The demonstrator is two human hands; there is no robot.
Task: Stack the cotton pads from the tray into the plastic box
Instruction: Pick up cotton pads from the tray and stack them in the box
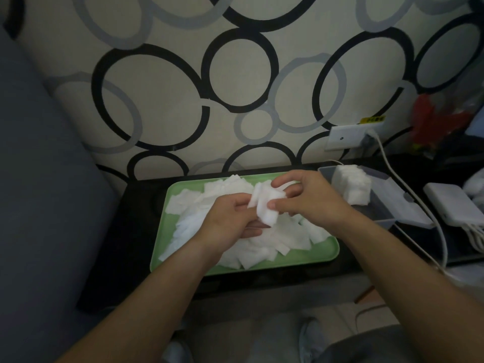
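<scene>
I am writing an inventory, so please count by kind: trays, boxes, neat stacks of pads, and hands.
Tray: 1
Plastic box: 1
Pad stacks: 2, the stack in the box and the stack in the hands
Hands: 2, left hand and right hand
Total: 6
Loose pads on the tray overlap too much to count.

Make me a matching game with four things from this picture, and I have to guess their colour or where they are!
Things:
1. tray
2. plastic box
3. small bundle of pads
4. charger

Matches:
A. at the far right, with cables
B. green
C. gripped between the left hand and the right hand
D. holds a neat stack of pads

Pairs: 1-B, 2-D, 3-C, 4-A
</scene>
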